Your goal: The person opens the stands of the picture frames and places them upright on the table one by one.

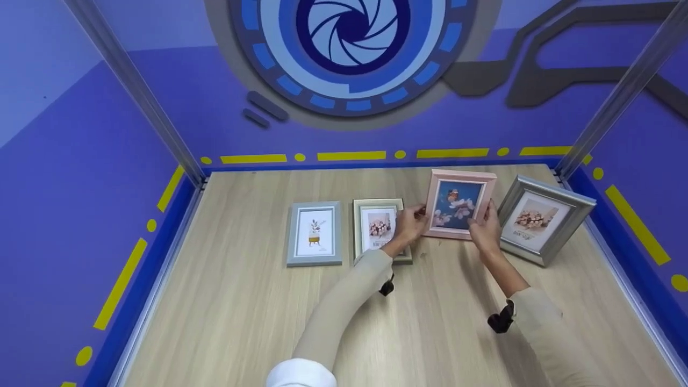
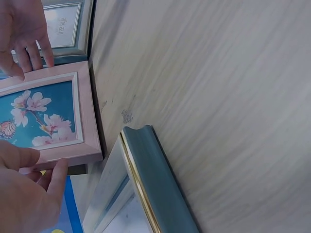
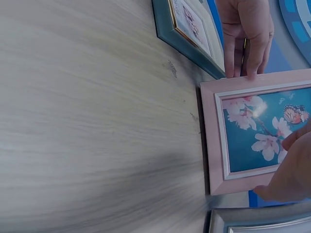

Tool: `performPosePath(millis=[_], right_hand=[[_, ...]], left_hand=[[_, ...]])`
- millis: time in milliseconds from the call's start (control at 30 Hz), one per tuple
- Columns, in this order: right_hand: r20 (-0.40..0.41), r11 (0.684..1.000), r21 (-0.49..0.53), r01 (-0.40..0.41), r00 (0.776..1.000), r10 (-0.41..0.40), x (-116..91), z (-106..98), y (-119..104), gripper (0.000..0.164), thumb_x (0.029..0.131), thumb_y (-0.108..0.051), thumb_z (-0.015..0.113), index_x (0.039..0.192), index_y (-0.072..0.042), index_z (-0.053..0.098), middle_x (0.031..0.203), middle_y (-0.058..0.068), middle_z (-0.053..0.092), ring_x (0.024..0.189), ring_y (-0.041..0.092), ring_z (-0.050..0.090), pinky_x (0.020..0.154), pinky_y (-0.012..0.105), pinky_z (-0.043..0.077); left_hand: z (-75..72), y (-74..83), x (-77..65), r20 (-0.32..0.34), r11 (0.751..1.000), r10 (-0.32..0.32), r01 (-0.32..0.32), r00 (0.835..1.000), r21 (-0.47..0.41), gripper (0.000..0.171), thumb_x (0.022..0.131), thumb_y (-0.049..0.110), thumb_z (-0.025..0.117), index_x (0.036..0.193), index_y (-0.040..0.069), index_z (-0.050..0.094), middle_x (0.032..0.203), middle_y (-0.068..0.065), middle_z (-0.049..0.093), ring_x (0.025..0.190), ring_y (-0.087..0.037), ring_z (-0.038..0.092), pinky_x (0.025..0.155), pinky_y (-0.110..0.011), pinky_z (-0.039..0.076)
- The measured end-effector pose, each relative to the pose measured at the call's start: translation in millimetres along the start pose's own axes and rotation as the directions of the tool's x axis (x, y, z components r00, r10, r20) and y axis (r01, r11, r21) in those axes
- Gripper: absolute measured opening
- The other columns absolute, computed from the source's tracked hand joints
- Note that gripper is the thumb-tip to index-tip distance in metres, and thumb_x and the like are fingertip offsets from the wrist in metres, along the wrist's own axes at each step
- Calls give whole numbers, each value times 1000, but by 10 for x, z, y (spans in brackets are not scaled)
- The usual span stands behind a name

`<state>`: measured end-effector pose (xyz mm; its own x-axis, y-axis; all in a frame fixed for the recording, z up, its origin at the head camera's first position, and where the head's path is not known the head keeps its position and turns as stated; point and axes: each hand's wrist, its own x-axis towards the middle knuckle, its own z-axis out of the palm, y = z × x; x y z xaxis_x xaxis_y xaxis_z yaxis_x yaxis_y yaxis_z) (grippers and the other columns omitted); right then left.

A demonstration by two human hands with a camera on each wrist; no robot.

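Note:
A pink picture frame (image 1: 462, 234) with a blossom-and-butterfly picture stands nearly upright on the table, its lower edge at the wood. My left hand (image 1: 411, 224) pinches its left edge; in the left wrist view that hand (image 2: 29, 194) has thumb and fingertips at the pink border. At the opposite edge my right hand (image 1: 486, 228) grips the frame, the thumb lying over the front, as the right wrist view shows of this hand (image 3: 291, 167). Just left is a gold-toned picture frame (image 1: 379, 202), partly hidden by my left hand. A silver-grey picture frame (image 1: 567, 228) stands tilted beside my right hand.
A light blue-grey picture frame (image 1: 314, 260) is at the left end of the row. The wooden table (image 1: 242, 322) is bounded by a blue back wall (image 1: 177, 107) and side walls with metal corner posts (image 1: 145, 97).

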<state>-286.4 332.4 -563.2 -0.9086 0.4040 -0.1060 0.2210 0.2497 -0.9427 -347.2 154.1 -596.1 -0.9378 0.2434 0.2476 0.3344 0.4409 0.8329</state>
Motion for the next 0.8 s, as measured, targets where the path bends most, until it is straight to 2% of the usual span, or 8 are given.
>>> performPosePath(millis=[167, 300, 433, 500, 567, 633, 700, 800], right_hand=[[49, 1000, -8, -15, 999, 15, -49, 8, 8, 82, 100, -2, 47, 163, -4, -5, 170, 23, 7, 159, 37, 12, 129, 47, 16], [49, 999, 10, -30, 998, 30, -135, 19, -63, 79, 101, -5, 48, 164, -4, 0, 170, 23, 10, 159, 36, 13, 129, 47, 17], [-3, 999, 38, 6, 1000, -6, -249, 63, -149, 76, 100, -5, 51, 163, -6, 10, 168, 24, 16, 157, 38, 16, 129, 51, 17], [-40, 998, 45, 45, 998, -44, -310, 111, -146, 74, 99, -3, 53, 162, -6, 15, 165, 25, 21, 154, 39, 20, 127, 53, 19], [-69, 996, 28, 82, 994, -80, -377, 173, -109, 71, 97, -1, 54, 160, -3, 21, 160, 27, 27, 149, 41, 28, 124, 52, 26], [-71, 993, 13, 114, 991, -113, -437, 250, -40, 67, 96, 2, 54, 157, 0, 28, 152, 28, 34, 141, 40, 36, 116, 44, 35], [-39, 991, -19, 131, 990, -132, -491, 331, 33, 62, 95, 4, 53, 154, 3, 33, 145, 28, 40, 131, 39, 43, 103, 31, 41], [57, 985, -69, 155, 987, -152, -561, 448, 117, 53, 95, 5, 52, 147, 5, 42, 135, 28, 48, 121, 36, 50, 85, 17, 40]], left_hand=[[-97, -3, -44, 74, 999, -22, 26, 997, -46, 25, 92, -1, 63, 115, -5, 71, 104, -19, 76, 98, -28, 74, 84, -23, 58], [-280, -25, -108, 145, 999, -15, 20, 989, -34, 34, 92, -4, 61, 126, -9, 64, 115, -25, 72, 108, -33, 71, 93, -29, 58], [-567, -117, -186, 184, 995, 21, -38, 983, 88, 40, 93, -1, 61, 132, -7, 60, 121, -24, 69, 115, -34, 67, 100, -36, 54], [-708, -179, -230, 196, 982, 30, -65, 980, 177, 39, 93, 1, 61, 132, -5, 61, 122, -22, 69, 115, -33, 65, 101, -38, 52], [-825, -244, -284, 200, 958, 35, -90, 979, 272, 39, 93, 2, 61, 131, -2, 62, 123, -19, 68, 117, -33, 63, 102, -40, 51], [-924, -306, -354, 203, 928, 36, -108, 978, 358, 37, 93, 3, 62, 130, 0, 64, 125, -17, 67, 118, -32, 61, 102, -41, 51], [-1009, -360, -433, 200, 903, 34, -116, 979, 415, 37, 92, 4, 64, 129, 1, 65, 126, -16, 65, 121, -31, 59, 103, -41, 52], [-1117, -444, -573, 182, 888, 28, -108, 983, 447, 38, 92, 5, 66, 129, -1, 63, 131, -17, 60, 125, -32, 56, 104, -41, 52]])
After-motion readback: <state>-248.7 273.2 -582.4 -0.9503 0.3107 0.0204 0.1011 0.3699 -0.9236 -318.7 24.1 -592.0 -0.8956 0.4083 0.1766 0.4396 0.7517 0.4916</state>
